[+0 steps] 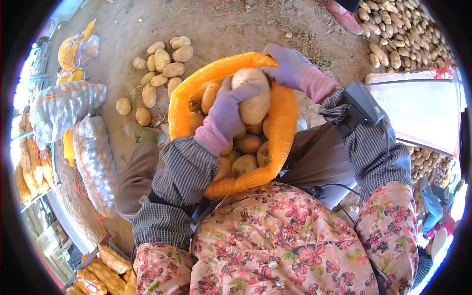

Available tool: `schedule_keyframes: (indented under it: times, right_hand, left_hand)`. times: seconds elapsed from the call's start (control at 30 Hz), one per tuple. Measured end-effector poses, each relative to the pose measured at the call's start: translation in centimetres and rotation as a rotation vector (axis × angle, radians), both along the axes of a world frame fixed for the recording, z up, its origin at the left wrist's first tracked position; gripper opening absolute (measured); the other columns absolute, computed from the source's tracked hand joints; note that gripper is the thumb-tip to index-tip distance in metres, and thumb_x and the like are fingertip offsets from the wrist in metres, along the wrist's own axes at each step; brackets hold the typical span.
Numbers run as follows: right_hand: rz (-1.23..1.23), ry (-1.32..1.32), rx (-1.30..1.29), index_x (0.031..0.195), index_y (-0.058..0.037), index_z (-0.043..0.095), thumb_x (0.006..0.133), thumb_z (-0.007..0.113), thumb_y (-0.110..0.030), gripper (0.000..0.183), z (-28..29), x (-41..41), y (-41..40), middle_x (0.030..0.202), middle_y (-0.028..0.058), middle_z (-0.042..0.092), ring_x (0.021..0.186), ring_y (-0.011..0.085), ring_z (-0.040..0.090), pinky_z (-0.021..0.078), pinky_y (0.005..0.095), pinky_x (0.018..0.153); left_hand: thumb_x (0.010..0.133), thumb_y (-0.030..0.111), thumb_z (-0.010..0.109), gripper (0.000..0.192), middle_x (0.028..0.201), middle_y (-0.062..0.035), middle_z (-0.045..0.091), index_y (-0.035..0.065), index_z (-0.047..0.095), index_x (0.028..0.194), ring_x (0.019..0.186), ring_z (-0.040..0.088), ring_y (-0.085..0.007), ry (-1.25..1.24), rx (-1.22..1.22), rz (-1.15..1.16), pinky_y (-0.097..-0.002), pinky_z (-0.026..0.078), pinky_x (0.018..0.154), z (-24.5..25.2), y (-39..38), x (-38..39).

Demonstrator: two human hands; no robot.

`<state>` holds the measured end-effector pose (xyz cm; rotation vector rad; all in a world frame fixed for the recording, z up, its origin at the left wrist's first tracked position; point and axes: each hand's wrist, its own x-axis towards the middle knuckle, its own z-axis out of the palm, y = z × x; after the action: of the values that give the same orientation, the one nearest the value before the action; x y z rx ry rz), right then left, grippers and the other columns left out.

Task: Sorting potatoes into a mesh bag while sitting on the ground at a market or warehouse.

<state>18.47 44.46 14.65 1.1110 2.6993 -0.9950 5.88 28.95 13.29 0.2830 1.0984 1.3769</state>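
An orange mesh sack (pixel 284 121) with a rolled-down rim stands between the knees, filled with potatoes (pixel 247 143). Over its mouth my left hand (pixel 236 101), in a purple glove with a pink cuff, grips a large pale potato (pixel 254 101). My right hand (pixel 285 68), gloved alike, is at the sack's far right rim, its fingertips close to the top of that potato; whether they pinch the rim is hard to see. On the dirt floor beyond the sack lies a loose group of potatoes (pixel 161 61).
Filled clear plastic sacks (pixel 96 162) lie at the left, near yellow bags (pixel 68 53). At upper right is a large potato heap (pixel 405 33) beside another person's pink shoe (pixel 344 18). A white box-like object (pixel 416 110) stands at right. Filled orange sacks (pixel 99 276) are at lower left.
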Motion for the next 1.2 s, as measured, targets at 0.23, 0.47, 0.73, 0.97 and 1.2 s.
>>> schedule_keyframes:
  times: [0.23,0.47,0.73,0.97,1.2]
  right_hand:
    - [0.127,-0.016,-0.055,0.127,-0.0109,0.056,0.088,0.066,-0.034,0.047,0.0,-1.3,-0.6,0.111,0.0217,0.068,0.105,0.0396,0.065,0.0512,0.0468,0.09]
    - [0.012,0.028,-0.046,0.124,-0.0107,0.058,0.089,0.064,-0.036,0.044,0.2,-2.9,-1.0,0.109,0.0216,0.068,0.105,0.0395,0.064,0.051,0.0467,0.089]
    - [-0.1,0.087,-0.116,0.119,-0.0092,0.059,0.092,0.062,-0.03,0.034,-0.9,-4.6,-1.2,0.1,0.0227,0.068,0.098,0.0412,0.065,0.0506,0.0455,0.084]
    - [-0.076,0.108,-0.059,0.123,-0.009,0.058,0.09,0.061,-0.023,0.036,-1.6,-4.4,-1.0,0.102,0.0232,0.068,0.098,0.0408,0.065,0.0508,0.0441,0.084]
    - [-0.144,0.144,-0.117,0.121,-0.0084,0.06,0.089,0.062,-0.02,0.034,-1.0,-3.9,-0.6,0.1,0.0217,0.068,0.097,0.036,0.068,0.052,0.0413,0.083]
  left_hand:
    - [0.094,0.027,0.065,0.037,0.101,-0.0065,0.068,0.0053,0.059,0.123,0.085,0.067,-0.0176,-0.318,-0.227,0.019,-0.0286,0.057,0.069,3.2,-3.8,-1.9]
    - [0.098,0.028,0.058,0.035,0.105,-0.0096,0.063,0.0069,0.053,0.126,0.084,0.066,-0.021,-0.083,-0.216,0.07,-0.0357,0.058,0.072,0.8,-0.8,-3.9]
    - [0.097,0.032,0.062,0.043,0.114,-0.0159,0.059,0.0061,0.05,0.129,0.095,0.064,-0.0276,0.079,-0.384,0.113,-0.0412,0.057,0.081,0.0,0.0,-4.3]
    - [0.097,0.034,0.063,0.042,0.114,-0.0143,0.06,0.007,0.053,0.127,0.097,0.064,-0.0286,-0.242,-0.428,0.083,-0.0414,0.056,0.082,-0.9,0.2,-2.0]
    - [0.095,0.033,0.067,0.038,0.101,-0.008,0.065,0.0055,0.058,0.119,0.09,0.067,-0.0224,-0.134,-0.303,0.042,-0.0363,0.058,0.077,-3.2,1.3,-0.2]
